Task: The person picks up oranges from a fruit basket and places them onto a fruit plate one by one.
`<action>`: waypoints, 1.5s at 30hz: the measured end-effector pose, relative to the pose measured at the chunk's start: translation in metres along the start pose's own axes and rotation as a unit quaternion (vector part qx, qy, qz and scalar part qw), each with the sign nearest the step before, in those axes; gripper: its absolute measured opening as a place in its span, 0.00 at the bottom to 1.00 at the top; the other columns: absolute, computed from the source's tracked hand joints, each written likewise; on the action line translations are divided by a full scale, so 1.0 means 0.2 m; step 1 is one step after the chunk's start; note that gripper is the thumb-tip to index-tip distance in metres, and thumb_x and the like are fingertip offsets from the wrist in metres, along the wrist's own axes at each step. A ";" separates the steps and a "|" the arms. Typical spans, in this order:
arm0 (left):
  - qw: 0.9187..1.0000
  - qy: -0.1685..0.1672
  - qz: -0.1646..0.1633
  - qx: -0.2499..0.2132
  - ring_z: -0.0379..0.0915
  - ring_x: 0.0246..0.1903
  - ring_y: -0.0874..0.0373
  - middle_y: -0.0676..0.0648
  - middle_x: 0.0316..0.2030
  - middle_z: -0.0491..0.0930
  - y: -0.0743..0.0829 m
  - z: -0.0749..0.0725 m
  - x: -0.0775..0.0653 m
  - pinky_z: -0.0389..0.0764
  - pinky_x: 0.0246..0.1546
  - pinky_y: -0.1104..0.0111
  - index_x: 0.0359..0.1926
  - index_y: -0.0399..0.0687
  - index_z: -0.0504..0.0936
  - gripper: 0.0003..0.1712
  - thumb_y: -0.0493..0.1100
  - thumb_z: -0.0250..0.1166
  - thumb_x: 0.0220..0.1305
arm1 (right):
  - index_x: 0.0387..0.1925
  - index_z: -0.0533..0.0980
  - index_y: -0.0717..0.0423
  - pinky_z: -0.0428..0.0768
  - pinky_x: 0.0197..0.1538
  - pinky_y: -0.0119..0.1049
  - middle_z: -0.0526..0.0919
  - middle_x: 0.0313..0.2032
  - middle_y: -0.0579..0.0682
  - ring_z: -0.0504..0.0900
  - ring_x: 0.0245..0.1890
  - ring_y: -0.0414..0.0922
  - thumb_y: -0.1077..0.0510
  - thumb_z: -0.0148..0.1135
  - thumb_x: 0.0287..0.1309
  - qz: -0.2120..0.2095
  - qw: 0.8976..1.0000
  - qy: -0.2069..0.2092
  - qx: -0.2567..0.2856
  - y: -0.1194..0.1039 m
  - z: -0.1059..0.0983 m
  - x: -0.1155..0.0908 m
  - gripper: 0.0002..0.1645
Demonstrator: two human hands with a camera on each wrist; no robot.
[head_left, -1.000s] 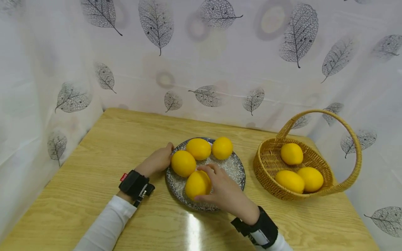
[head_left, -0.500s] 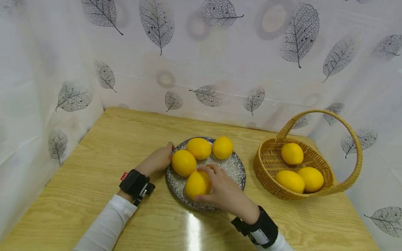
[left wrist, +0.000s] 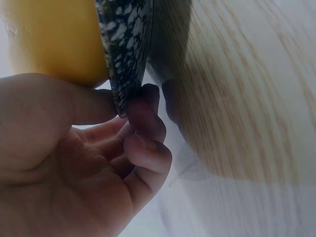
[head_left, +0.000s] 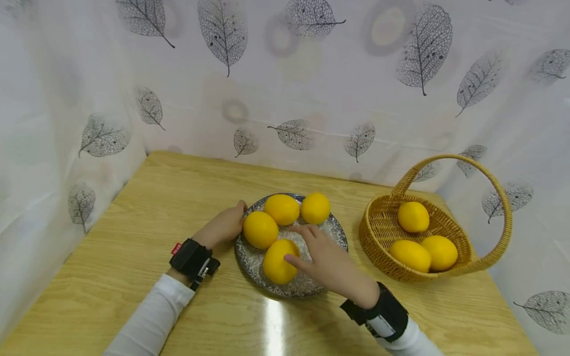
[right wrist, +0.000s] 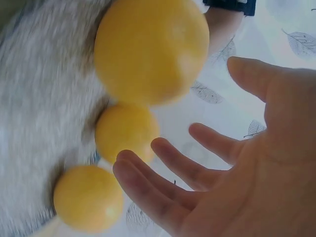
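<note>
Several yellow lemons sit on a round speckled plate (head_left: 329, 242). My left hand (head_left: 226, 225) pinches the plate's left rim, thumb on top and curled fingers beneath, as the left wrist view shows on the dark speckled edge (left wrist: 129, 49). Over the plate's right part, my right hand (head_left: 327, 259) has its fingers spread and holds nothing. Its thumb overlaps the front lemon (head_left: 278, 267) in the head view. In the right wrist view the open palm (right wrist: 237, 163) faces that large near lemon (right wrist: 150, 49), with a gap between. Other lemons (right wrist: 89, 197) lie beyond.
A wicker basket (head_left: 371, 247) with a tall arched handle stands to the right on the wooden table (head_left: 178, 183). Inside it lie three lemons (head_left: 413, 216). A white curtain (head_left: 191, 109) with leaf prints hangs behind the table and at both sides.
My right hand has let go of the front lemon and drawn back to the right, its fingers opening. The lemon stays on the plate. My left hand keeps its place at the rim.
</note>
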State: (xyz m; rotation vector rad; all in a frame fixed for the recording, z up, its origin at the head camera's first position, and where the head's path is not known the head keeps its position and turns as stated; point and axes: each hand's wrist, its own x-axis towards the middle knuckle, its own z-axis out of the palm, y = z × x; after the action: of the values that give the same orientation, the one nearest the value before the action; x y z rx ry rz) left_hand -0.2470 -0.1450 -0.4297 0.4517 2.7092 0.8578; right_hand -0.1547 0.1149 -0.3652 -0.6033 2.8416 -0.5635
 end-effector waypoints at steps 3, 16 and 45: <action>1.000 -0.001 0.006 0.003 0.81 0.46 0.45 0.29 0.50 0.82 0.00 0.00 0.00 0.82 0.51 0.52 0.62 0.28 0.65 0.18 0.34 0.46 0.77 | 0.75 0.62 0.48 0.76 0.65 0.57 0.68 0.72 0.56 0.70 0.71 0.57 0.37 0.58 0.70 0.006 1.000 -0.001 -0.012 0.04 -0.09 0.00 0.40; 1.000 -0.002 0.005 0.002 0.80 0.44 0.47 0.29 0.50 0.82 0.01 -0.01 -0.01 0.82 0.50 0.54 0.62 0.28 0.65 0.18 0.35 0.46 0.77 | 0.73 0.63 0.57 0.76 0.60 0.61 0.68 0.70 0.67 0.74 0.63 0.64 0.39 0.53 0.74 0.085 0.995 0.012 -0.048 0.39 -0.50 0.05 0.38; 1.000 -0.004 -0.004 -0.005 0.80 0.48 0.46 0.29 0.54 0.80 0.01 0.01 0.00 0.81 0.52 0.53 0.64 0.30 0.64 0.19 0.36 0.44 0.78 | 0.68 0.56 0.81 0.70 0.62 0.69 0.61 0.64 0.87 0.64 0.62 0.80 0.41 0.50 0.72 0.245 0.963 -0.052 -0.096 1.04 -0.73 0.09 0.47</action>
State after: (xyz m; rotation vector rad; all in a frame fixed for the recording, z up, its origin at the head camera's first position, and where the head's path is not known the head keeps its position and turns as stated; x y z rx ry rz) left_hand -0.2452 -0.1433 -0.4296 0.4408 2.6953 0.8660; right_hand -0.2808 0.3316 -0.3164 0.0559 2.8049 -0.1654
